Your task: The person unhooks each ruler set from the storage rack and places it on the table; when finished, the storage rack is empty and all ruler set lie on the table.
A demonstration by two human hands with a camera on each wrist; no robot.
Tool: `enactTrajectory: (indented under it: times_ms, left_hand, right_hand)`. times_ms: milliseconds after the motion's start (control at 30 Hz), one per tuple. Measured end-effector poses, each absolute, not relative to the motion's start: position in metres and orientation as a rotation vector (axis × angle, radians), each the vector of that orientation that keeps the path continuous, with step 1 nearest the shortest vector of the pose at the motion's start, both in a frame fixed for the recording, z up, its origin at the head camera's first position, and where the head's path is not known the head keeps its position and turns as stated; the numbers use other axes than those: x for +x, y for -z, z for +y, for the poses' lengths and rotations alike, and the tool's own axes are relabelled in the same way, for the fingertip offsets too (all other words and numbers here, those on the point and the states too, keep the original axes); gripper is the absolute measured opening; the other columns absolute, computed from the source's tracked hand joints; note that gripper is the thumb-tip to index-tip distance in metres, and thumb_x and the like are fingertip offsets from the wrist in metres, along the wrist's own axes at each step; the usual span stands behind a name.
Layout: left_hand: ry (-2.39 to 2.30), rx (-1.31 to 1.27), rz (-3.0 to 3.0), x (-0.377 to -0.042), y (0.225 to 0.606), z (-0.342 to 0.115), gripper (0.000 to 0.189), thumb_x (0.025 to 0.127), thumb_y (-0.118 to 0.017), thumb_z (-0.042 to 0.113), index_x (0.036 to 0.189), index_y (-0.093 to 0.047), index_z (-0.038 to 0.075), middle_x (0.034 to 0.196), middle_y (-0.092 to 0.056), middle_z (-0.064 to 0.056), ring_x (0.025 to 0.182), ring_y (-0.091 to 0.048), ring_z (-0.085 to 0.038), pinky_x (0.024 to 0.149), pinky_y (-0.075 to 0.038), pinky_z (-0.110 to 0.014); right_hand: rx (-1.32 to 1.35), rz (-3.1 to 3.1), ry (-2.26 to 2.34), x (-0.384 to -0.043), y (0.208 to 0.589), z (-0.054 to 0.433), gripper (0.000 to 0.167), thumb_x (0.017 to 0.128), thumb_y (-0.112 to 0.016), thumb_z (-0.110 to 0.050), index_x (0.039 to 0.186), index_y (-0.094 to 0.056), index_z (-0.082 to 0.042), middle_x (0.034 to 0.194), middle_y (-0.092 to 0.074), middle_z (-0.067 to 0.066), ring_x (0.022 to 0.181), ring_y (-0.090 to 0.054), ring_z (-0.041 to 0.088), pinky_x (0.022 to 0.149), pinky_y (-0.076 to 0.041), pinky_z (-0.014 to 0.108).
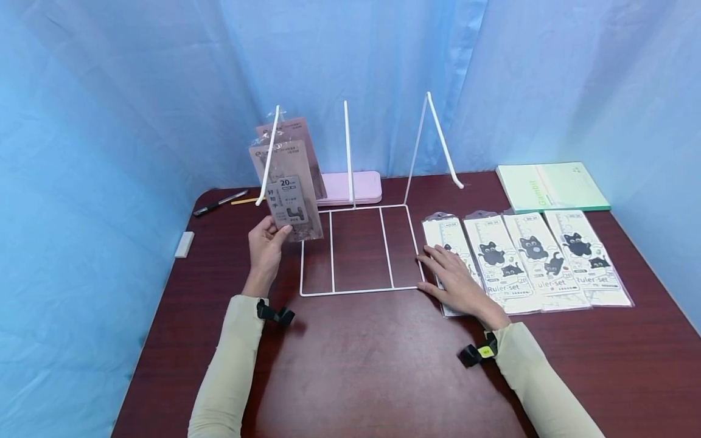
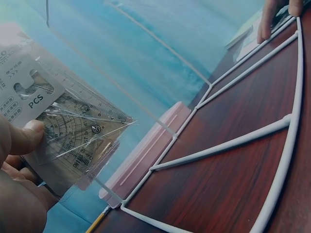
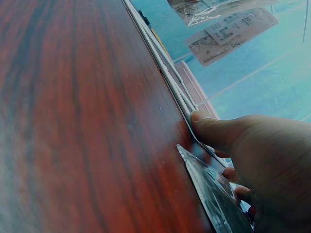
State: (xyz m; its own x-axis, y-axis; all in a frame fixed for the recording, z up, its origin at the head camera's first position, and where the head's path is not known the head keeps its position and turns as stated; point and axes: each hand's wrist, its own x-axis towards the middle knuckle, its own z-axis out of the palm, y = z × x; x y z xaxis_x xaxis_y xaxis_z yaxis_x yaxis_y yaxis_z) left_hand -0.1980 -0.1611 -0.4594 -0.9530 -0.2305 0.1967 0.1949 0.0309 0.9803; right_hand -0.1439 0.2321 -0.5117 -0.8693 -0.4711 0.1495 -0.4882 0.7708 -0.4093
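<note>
In the head view my left hand point(image 1: 265, 246) pinches the lower edge of a clear ruler set pack point(image 1: 290, 188), thumb in front. The top of this pack overlaps the left prong of a white wire rack point(image 1: 361, 291). Behind it a second, pinkish ruler set pack point(image 1: 309, 143) hangs at the same prong. Transparent set squares point(image 2: 82, 131) show through the packaging in the left wrist view. My right hand point(image 1: 451, 277) rests at the rack's right side, over the leftmost cat ruler set pack point(image 1: 443, 228). Its thumb touches the rack's wire in the right wrist view.
Three more cat ruler set packs point(image 1: 498, 258) lie in a row on the right. Beyond them is a green book point(image 1: 553, 185). A pink case point(image 1: 364, 187) lies behind the rack. On the left are a black pen point(image 1: 219, 202), a yellow pencil point(image 1: 243, 201) and a white eraser point(image 1: 184, 244).
</note>
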Motion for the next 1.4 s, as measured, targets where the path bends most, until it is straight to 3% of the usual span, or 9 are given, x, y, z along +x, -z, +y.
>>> enactTrajectory:
  times_ms: [1067,1400]
  left_hand:
    - [1.996,0.007,-2.065,-0.158,0.457,-0.171,0.019,0.091,-0.061,-0.013,0.109,-0.063,-0.016,0.080,-0.071,0.020,0.074,-0.067,-0.001,0.068,-0.055,-0.019]
    - [1.943,0.056,-2.164,-0.141,0.457,-0.177,0.018,0.092,-0.062,-0.009,0.110,-0.066,-0.011,0.081,-0.071,0.022,0.073,-0.067,-0.005,0.068,-0.055,-0.020]
  right_hand:
    - [0.791,-2.924,-0.689,-0.143,0.511,0.232,0.062,0.094,-0.068,-0.028,0.148,-0.048,-0.005,0.158,-0.038,0.023,0.149,-0.028,0.046,0.120,-0.021,0.063]
    - [0.787,-2.926,-0.673,-0.144,0.512,0.233,0.062,0.095,-0.068,-0.028,0.148,-0.048,-0.005,0.158,-0.038,0.023,0.149,-0.028,0.047,0.120,-0.021,0.063]
